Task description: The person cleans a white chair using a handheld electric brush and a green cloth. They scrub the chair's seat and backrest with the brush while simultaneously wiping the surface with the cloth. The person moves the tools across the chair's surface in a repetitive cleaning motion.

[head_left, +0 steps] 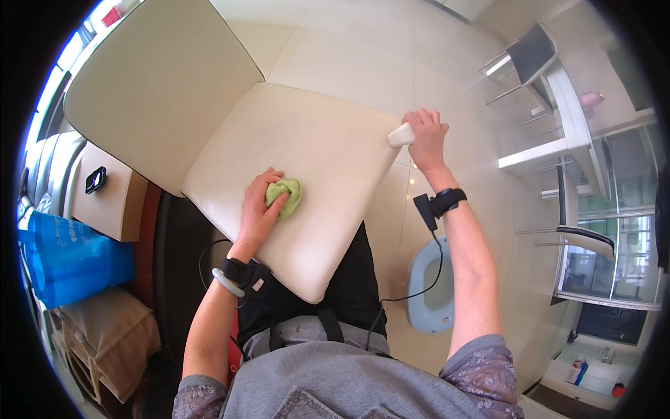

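Observation:
A cream upholstered chair seat [314, 141] lies before me, its backrest [162, 89] rising at the upper left. My left hand [260, 209] holds a bunched green cloth [285, 198] against the seat's surface. At the seat's far right corner, my right hand [428, 133] is closed around a white block-like thing [401, 136], perhaps a sponge; its lower end touches or nearly touches the corner. Both wrists wear black straps with small devices and cables.
On the floor at the right sits a light blue plastic basin [419, 309]. A blue bag [78, 262], a cardboard box [107, 194] and a brown bag [112, 335] stand at the left. A white table [534, 154] and chairs [534, 52] are farther right.

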`<state>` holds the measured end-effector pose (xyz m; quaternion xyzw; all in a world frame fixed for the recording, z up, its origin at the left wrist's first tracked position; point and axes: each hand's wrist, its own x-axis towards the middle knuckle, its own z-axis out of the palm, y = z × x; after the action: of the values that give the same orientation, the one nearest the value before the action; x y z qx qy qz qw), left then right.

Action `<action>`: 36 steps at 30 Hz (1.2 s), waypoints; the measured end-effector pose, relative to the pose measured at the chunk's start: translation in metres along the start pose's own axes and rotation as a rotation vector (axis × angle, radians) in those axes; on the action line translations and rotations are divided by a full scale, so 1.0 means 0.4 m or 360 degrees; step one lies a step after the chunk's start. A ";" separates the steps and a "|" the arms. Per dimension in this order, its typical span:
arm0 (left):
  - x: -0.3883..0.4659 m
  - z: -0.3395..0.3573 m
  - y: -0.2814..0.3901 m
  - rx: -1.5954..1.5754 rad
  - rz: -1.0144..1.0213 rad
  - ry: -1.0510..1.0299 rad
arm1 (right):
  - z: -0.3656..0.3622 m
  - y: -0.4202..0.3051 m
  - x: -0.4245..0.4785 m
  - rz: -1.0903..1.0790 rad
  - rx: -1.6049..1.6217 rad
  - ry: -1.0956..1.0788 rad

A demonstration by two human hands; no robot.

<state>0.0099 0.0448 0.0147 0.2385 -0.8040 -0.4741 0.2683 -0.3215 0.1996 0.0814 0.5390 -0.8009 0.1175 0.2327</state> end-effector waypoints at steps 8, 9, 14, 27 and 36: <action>-0.013 -0.004 -0.005 -0.0010 -0.0021 -0.0013 | -0.006 -0.031 -0.009 -0.0121 0.0157 -0.0080; -0.010 -0.006 -0.002 0.0000 -0.0020 -0.0015 | -0.007 -0.024 0.006 0.0083 0.0063 -0.0132; -0.015 -0.014 -0.006 0.0054 -0.0024 0.0001 | -0.028 -0.147 -0.040 -0.0714 0.0294 -0.0048; -0.004 -0.002 0.016 0.0034 -0.0034 0.0002 | -0.016 -0.066 -0.037 -0.0380 0.0304 -0.0008; -0.023 -0.039 -0.001 0.0007 -0.0059 0.0007 | -0.018 -0.139 -0.027 -0.0608 0.0369 0.0007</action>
<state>0.0270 0.0406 0.0190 0.2550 -0.7998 -0.4767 0.2606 -0.2654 0.1899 0.0786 0.7038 -0.6649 0.1638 0.1891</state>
